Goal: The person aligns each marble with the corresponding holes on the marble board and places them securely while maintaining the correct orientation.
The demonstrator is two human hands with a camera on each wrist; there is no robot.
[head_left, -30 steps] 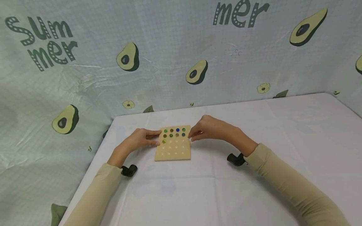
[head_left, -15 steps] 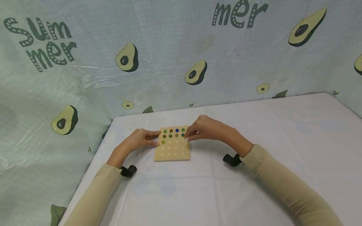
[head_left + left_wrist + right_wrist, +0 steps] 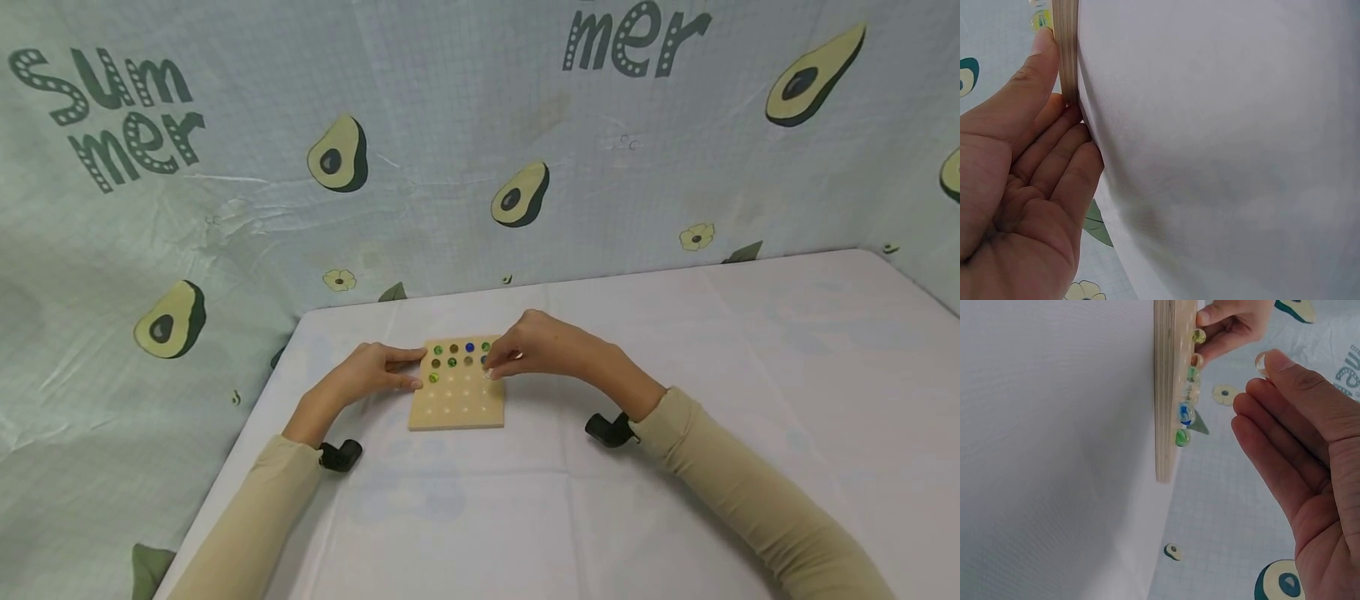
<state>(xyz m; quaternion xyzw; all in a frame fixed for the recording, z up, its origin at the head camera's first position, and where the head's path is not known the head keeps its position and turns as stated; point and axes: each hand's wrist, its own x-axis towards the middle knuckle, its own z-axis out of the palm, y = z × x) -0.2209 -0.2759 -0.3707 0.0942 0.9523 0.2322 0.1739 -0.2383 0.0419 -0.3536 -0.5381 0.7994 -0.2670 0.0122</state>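
A square wooden board (image 3: 457, 421) with rows of shallow round dimples lies on the table. Coloured glass marbles fill its two far rows, among them a blue marble (image 3: 469, 347), and a yellow-green marble (image 3: 433, 377) sits at the left of the third row. My left hand (image 3: 369, 367) rests against the board's left side, thumb and index finger spread apart along the edge. Over the board's right side, my right hand (image 3: 546, 343) pinches a clear marble (image 3: 1261, 363) between thumb and fingertips. In the right wrist view that marble is held off the board's face.
A white cloth covers the table (image 3: 480, 517). Behind it hangs a pale sheet (image 3: 435, 233) printed with avocados and lettering. Black wrist cameras sit under the left sleeve (image 3: 258, 508) and the right sleeve (image 3: 742, 483).
My right hand has moved left with the clear marble, from just beyond the board's right edge to over its right column. The left hand and board stay put.
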